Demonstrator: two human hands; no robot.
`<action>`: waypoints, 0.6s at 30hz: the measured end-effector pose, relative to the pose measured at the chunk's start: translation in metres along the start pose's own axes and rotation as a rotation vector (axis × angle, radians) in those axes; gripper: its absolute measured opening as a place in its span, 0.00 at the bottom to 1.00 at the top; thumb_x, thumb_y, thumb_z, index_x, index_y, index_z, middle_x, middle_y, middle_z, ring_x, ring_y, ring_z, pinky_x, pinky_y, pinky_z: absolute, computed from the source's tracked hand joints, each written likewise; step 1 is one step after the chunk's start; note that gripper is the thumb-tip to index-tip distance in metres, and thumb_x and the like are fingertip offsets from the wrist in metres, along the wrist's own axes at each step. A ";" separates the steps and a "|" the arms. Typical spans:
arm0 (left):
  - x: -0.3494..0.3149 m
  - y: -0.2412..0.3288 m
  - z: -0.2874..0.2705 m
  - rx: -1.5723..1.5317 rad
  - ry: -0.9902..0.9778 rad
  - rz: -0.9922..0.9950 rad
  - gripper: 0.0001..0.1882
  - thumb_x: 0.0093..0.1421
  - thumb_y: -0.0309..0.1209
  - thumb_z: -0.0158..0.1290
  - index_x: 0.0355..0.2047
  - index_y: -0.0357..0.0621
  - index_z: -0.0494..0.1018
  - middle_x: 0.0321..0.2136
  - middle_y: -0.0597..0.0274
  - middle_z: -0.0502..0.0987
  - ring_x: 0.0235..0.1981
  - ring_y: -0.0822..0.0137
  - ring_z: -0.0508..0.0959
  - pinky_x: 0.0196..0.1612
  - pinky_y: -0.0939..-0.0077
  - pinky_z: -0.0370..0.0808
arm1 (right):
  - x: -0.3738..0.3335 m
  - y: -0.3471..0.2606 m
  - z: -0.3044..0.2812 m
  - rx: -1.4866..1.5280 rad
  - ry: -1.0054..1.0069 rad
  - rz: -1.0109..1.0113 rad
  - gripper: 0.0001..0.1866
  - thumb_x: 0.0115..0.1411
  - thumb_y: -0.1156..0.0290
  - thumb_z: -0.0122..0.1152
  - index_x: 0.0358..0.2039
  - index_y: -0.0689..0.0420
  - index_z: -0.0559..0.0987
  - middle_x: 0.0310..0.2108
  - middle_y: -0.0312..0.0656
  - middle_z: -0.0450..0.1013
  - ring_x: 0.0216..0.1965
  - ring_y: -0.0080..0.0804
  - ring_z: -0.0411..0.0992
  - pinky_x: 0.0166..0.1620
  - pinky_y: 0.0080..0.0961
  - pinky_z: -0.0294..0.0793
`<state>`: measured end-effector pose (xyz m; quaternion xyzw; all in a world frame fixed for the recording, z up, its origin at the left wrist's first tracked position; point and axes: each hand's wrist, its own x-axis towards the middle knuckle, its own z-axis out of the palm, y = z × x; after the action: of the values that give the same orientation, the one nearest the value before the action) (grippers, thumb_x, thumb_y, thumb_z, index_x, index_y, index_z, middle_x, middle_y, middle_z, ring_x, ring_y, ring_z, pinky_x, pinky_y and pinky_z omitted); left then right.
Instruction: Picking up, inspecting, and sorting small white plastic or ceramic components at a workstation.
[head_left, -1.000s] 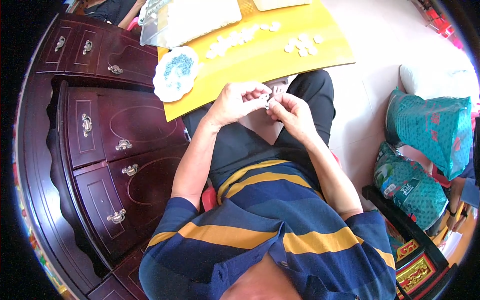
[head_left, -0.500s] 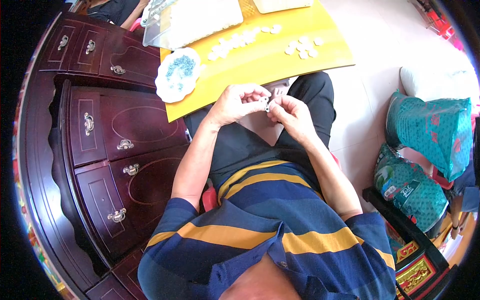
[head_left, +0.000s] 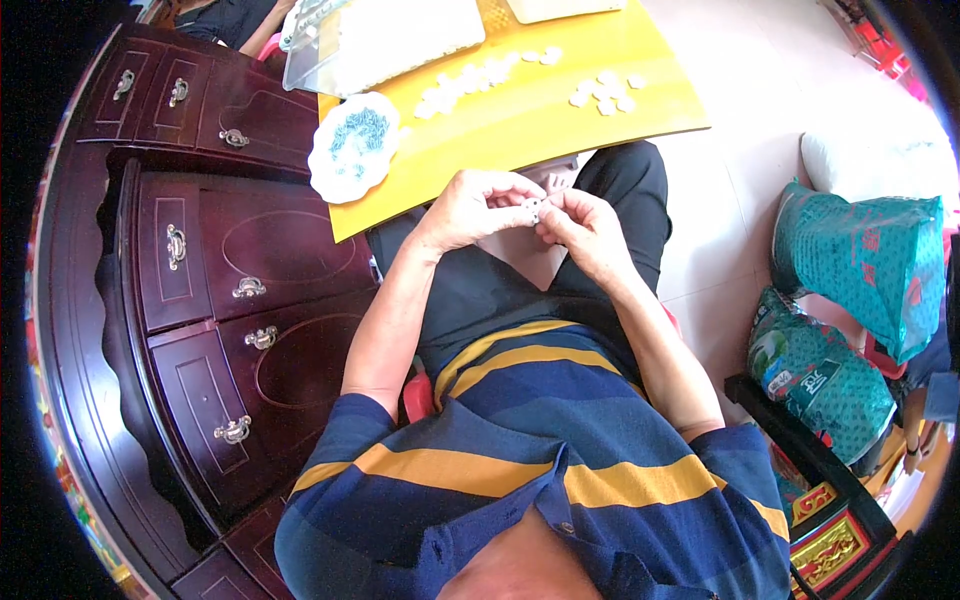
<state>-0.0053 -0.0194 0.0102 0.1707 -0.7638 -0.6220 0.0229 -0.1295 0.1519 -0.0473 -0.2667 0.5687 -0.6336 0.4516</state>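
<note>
Over my lap, just off the table's near edge, my left hand (head_left: 478,208) pinches a small white piece (head_left: 533,205) with dark spots between thumb and fingers. My right hand (head_left: 583,228) meets it there, its thumb and forefinger closed at the piece's right side; whether it grips the same piece or something tiny cannot be made out. On the yellow table (head_left: 480,140), a white scalloped dish (head_left: 325,172) holds many small dark bluish bits. Beyond it lie a loose row of small white pieces (head_left: 470,80) and a separate cluster of white pieces (head_left: 606,93).
A clear plastic container (head_left: 310,65) and a pale tray (head_left: 560,10) stand at the table's far side. Dark red wooden drawers (head_left: 280,250) line my left. Teal bags (head_left: 850,260) and a white sack (head_left: 870,160) are at right. Another person's arm (head_left: 262,30) shows at far left.
My fingertips have shifted slightly around the small white piece, and the right fingers now sit closer against it. The objects on the table stay in place.
</note>
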 end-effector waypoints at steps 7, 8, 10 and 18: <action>0.001 -0.001 0.005 -0.039 0.002 0.003 0.15 0.59 0.24 0.65 0.47 0.37 0.82 0.35 0.66 0.84 0.35 0.79 0.80 0.42 0.83 0.77 | -0.001 -0.010 -0.001 0.195 -0.017 0.103 0.08 0.67 0.67 0.63 0.34 0.58 0.82 0.26 0.30 0.77 0.27 0.15 0.71 0.34 0.15 0.71; 0.001 0.000 0.007 -0.061 0.006 -0.004 0.16 0.59 0.24 0.65 0.48 0.36 0.82 0.35 0.65 0.84 0.35 0.79 0.80 0.42 0.83 0.78 | -0.001 -0.011 -0.002 0.227 -0.020 0.115 0.08 0.67 0.67 0.63 0.34 0.57 0.82 0.26 0.29 0.76 0.26 0.14 0.70 0.32 0.14 0.70; 0.001 0.009 0.014 -0.060 0.020 0.005 0.17 0.58 0.23 0.66 0.49 0.35 0.81 0.35 0.65 0.84 0.34 0.79 0.80 0.41 0.83 0.78 | 0.000 -0.009 -0.004 0.237 0.004 0.121 0.08 0.67 0.67 0.64 0.33 0.57 0.83 0.25 0.28 0.76 0.25 0.14 0.68 0.31 0.14 0.68; -0.002 0.007 0.036 0.392 0.206 0.219 0.21 0.57 0.27 0.68 0.51 0.37 0.80 0.34 0.61 0.84 0.33 0.74 0.81 0.40 0.79 0.79 | -0.001 -0.004 -0.005 0.389 0.043 0.152 0.07 0.65 0.68 0.64 0.31 0.56 0.83 0.22 0.26 0.73 0.22 0.13 0.65 0.28 0.13 0.63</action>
<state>-0.0142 0.0165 0.0096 0.1504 -0.8776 -0.4348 0.1344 -0.1346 0.1551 -0.0442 -0.1172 0.4639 -0.7010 0.5288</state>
